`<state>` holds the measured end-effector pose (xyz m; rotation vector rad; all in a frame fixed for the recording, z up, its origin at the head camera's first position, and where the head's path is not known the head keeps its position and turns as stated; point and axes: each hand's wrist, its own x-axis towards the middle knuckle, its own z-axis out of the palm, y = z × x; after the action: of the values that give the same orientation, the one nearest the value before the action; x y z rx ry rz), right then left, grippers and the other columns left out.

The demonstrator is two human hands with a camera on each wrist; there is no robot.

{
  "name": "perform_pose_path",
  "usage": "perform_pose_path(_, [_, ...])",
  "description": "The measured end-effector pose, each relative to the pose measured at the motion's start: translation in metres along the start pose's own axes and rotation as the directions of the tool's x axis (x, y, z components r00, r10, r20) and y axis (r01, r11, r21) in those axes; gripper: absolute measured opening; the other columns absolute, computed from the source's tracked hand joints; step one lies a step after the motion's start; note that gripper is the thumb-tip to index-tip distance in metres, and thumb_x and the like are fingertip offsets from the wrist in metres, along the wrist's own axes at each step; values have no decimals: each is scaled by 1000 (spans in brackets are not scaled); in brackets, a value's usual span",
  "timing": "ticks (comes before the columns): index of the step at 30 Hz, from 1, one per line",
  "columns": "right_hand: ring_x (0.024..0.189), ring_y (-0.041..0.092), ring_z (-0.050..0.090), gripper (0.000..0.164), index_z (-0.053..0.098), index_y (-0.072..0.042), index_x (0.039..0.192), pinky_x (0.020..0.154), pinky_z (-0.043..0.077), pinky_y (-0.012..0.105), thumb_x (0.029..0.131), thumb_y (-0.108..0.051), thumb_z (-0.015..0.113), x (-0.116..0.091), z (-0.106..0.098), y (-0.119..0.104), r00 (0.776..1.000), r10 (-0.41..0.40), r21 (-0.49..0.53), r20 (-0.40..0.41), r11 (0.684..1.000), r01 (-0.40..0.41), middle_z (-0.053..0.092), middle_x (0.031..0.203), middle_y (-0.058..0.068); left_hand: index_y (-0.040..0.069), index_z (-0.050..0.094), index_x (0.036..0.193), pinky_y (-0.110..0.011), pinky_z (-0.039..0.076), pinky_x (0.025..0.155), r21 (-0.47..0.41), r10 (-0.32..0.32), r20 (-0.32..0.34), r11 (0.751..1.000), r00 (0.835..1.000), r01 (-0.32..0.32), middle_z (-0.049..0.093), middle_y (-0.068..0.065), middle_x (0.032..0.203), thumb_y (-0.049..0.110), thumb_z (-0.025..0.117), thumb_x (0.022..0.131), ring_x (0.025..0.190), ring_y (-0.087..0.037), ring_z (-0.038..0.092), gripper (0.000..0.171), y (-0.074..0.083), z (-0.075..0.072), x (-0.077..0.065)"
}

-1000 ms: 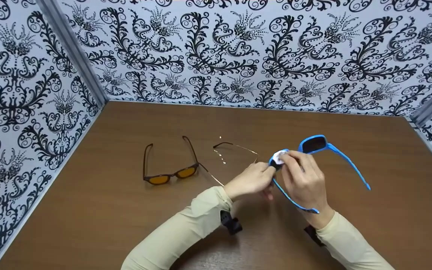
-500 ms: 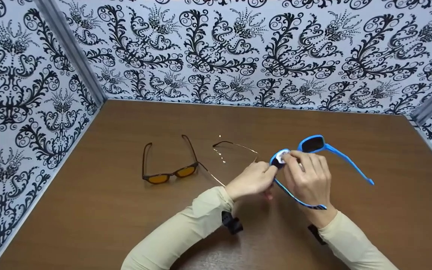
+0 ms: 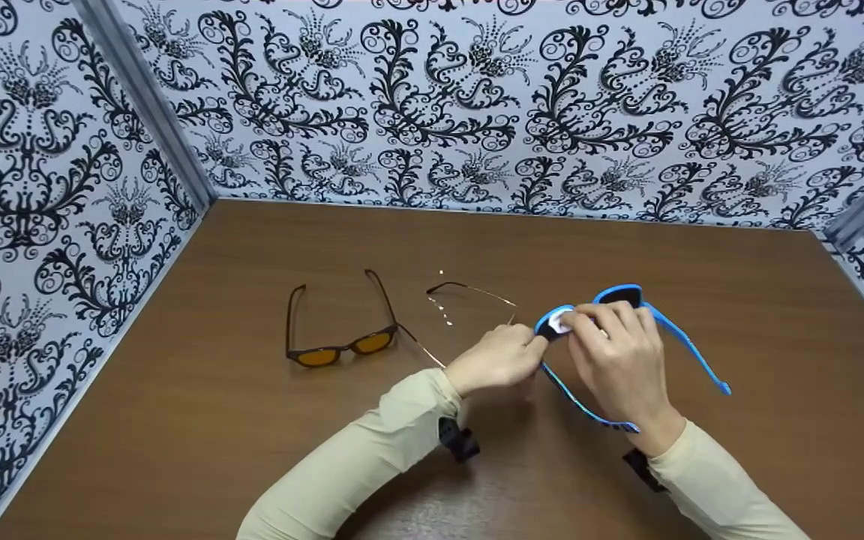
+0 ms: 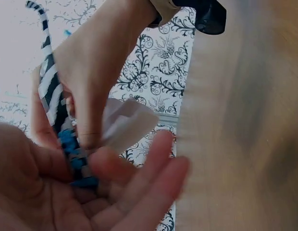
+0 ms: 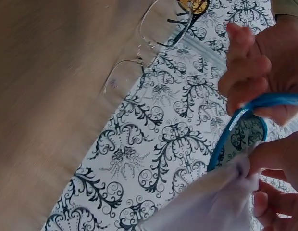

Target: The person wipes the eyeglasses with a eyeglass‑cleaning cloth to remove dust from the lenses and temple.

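My left hand [image 3: 499, 356] pinches the left end of a pair of blue sunglasses [image 3: 676, 330], near the hinge, holding them above the table. One temple, striped black and white on its inner side in the left wrist view, points back toward me. With thumb and fingers my right hand [image 3: 619, 360] pinches a white cloth [image 3: 558, 322] against the dark lens nearest the left hand. In the right wrist view the cloth [image 5: 211, 202] hangs loose below the fingertips, covering part of the lens. The other lens is partly behind the right hand.
Dark-framed glasses with orange lenses [image 3: 346, 351] stand on the brown table [image 3: 252, 435], left of the hands. Thin wire-rimmed glasses [image 3: 488, 296] lie beside them, partly hidden by the left hand. Patterned panels [image 3: 447, 105] rise at the back and sides.
The sunglasses have tilted, their far lens dropping and now more covered by the right hand. That hand has shifted slightly with the cloth on the lens, while the left hand keeps its grip.
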<state>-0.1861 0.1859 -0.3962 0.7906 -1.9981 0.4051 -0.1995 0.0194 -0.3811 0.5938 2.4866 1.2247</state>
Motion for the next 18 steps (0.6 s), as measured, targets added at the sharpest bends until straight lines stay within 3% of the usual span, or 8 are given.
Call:
perform_pose_path(2, [73, 33, 55, 12, 69, -4, 91, 59, 35, 42, 86, -3, 58, 1, 1, -2, 1000, -1, 40, -16, 999, 1, 67, 87, 13, 6, 57, 63, -22, 37, 47, 35, 10, 11, 999, 1000, -10, 61, -3, 54, 17, 37, 95, 55, -16, 60, 38, 0, 0, 0])
perform_pose_path(4, [72, 31, 56, 12, 69, -3, 91, 59, 35, 41, 83, -3, 60, 1, 3, -3, 1000, -8, 112, -19, 994, 10, 67, 87, 11, 5, 59, 67, -22, 39, 49, 8, 8, 26, 1000, 1000, -8, 65, -5, 57, 18, 36, 96, 59, -18, 64, 39, 0, -1, 0])
perform_pose_path(8, [72, 28, 57, 15, 69, -3, 91, 61, 39, 40, 76, 2, 67, -3, 4, -3, 998, -10, 221, 54, 975, -2, 67, 86, 8, 7, 60, 73, -23, 42, 53, -38, 10, 20, 999, 1000, -9, 66, -7, 58, 18, 36, 99, 61, -17, 67, 38, -1, -4, -2])
perform_pose_path(12, [72, 29, 55, 16, 69, -4, 90, 61, 40, 42, 75, 3, 68, -7, 2, -1, 997, 4, 127, 77, 992, -14, 67, 84, 8, 5, 61, 72, -23, 43, 52, 11, 8, -9, 1000, 1000, -8, 66, -8, 60, 17, 38, 97, 57, -14, 65, 36, -3, -3, -4])
perform_pose_path(15, [70, 31, 53, 10, 69, -4, 90, 57, 39, 42, 82, -2, 63, -8, 4, -2, 1000, 5, 32, -4, 999, -5, 67, 85, 11, 1, 63, 74, -23, 44, 51, 25, -5, -3, 1000, 1000, 5, 67, -9, 62, 16, 39, 96, 59, -17, 66, 36, -3, -1, -4])
perform_pose_path(18, [67, 31, 52, 14, 69, -2, 89, 56, 39, 40, 89, -7, 57, -6, 9, -3, 994, -10, 61, -105, 998, 16, 67, 86, 12, -1, 64, 74, -24, 44, 51, 7, -6, 9, 1000, 1000, 6, 67, -8, 63, 16, 38, 96, 61, -19, 67, 37, -2, 1, -4])
